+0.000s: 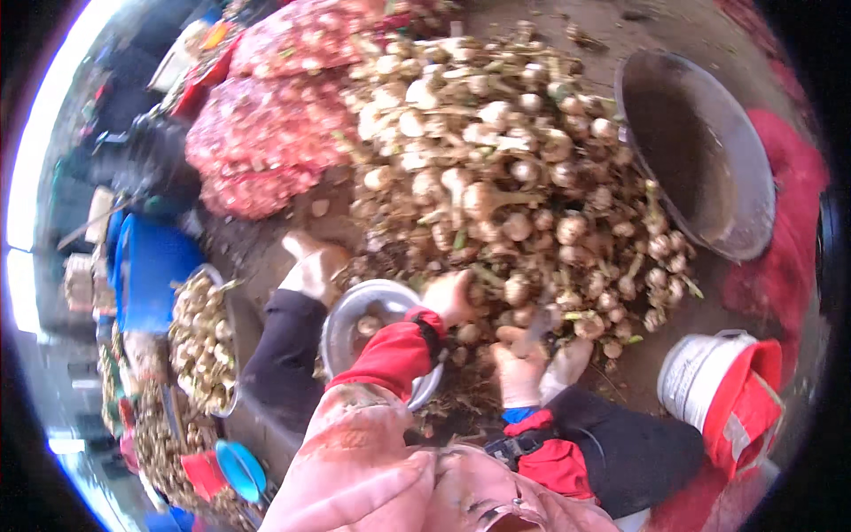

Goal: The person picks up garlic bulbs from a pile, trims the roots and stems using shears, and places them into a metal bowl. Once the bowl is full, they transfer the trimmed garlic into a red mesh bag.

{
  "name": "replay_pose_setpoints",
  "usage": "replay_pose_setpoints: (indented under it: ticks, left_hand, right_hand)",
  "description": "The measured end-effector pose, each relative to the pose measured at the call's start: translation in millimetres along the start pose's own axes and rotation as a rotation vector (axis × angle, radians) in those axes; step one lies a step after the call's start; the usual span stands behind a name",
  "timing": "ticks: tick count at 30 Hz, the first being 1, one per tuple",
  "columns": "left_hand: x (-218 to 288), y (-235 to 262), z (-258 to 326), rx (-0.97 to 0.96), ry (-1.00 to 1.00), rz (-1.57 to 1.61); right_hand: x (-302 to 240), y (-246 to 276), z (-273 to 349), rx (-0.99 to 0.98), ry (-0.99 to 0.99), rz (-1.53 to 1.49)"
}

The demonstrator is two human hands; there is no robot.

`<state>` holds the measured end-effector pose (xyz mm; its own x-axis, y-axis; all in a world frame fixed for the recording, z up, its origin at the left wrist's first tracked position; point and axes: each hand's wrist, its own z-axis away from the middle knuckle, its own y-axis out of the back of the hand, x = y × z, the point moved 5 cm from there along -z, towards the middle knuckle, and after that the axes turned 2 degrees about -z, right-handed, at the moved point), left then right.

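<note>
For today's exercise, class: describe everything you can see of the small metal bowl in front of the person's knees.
The small metal bowl is round, shiny and silver-grey, like steel. It sits upright on the ground at the near edge of the garlic pile, by the person's foot. A few pale garlic pieces lie inside. The left hand reaches across its far rim, and the red sleeve hides its near side.

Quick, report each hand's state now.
Left hand: bare, reaching into the garlic pile; grip cannot be told.
Right hand: gloved, closed on something small, unclear what.
</note>
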<state>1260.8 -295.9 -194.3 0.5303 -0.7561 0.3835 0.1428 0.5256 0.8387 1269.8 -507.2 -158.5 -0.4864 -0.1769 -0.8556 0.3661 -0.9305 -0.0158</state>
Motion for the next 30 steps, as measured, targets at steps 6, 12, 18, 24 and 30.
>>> replay_pose_setpoints:
  ticks: [6, 12, 18, 24, 30]
  left_hand:
    - [64.9, 50.0, 63.9, -0.009, -0.156, 0.583]
    - [56.2, 60.6, 160.7, -0.035, 0.044, 1.517]
    - [28.6, 78.4, 207.2, 0.244, 0.088, 1.115]
    - [4.3, 80.8, 235.3, 0.274, 0.089, 1.372]
    - [7.1, 74.1, 229.4, 0.222, -0.017, 0.968]
  right_hand:
    - [-42.6, -0.7, 8.7, -0.082, 0.203, -0.104]
    - [-39.2, -26.1, 34.5, -0.414, 0.162, -0.268]
    - [-18.5, -7.7, 34.7, -0.386, 0.135, 0.074]
    - [-61.2, -36.8, 78.5, -0.366, 0.828, 0.448]
    - [-66.1, -45.3, 91.0, -0.435, 0.857, 0.656]
